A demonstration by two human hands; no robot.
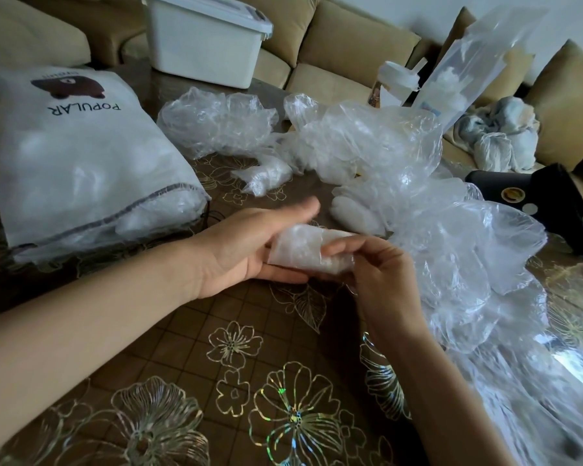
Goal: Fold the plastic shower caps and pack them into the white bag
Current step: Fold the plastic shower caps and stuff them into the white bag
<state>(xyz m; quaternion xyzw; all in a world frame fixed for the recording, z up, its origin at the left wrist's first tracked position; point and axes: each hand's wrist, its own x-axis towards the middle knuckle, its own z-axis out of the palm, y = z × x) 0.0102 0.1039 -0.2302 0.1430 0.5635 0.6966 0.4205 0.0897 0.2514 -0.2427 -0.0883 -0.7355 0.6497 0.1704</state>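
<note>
A folded clear plastic shower cap [303,251] lies as a small flat packet between both hands above the table's middle. My left hand [249,243] is under it, palm up, fingers straight, thumb along its lower edge. My right hand [374,274] pinches the packet's right end with curled fingers. The white mesh bag [78,156], printed "POPULAR", lies at the left, bulging with white packets, its opening towards me. A heap of loose unfolded shower caps [418,203] spreads along the right. Another folded cap [263,176] lies on the table beyond my hands.
The table [216,348] has a brown cloth with flower patterns. A white lidded plastic box [206,35] stands at the back. A tall clear plastic bag [475,58] stands at the back right, a black object [546,196] at the right edge. A beige sofa runs behind.
</note>
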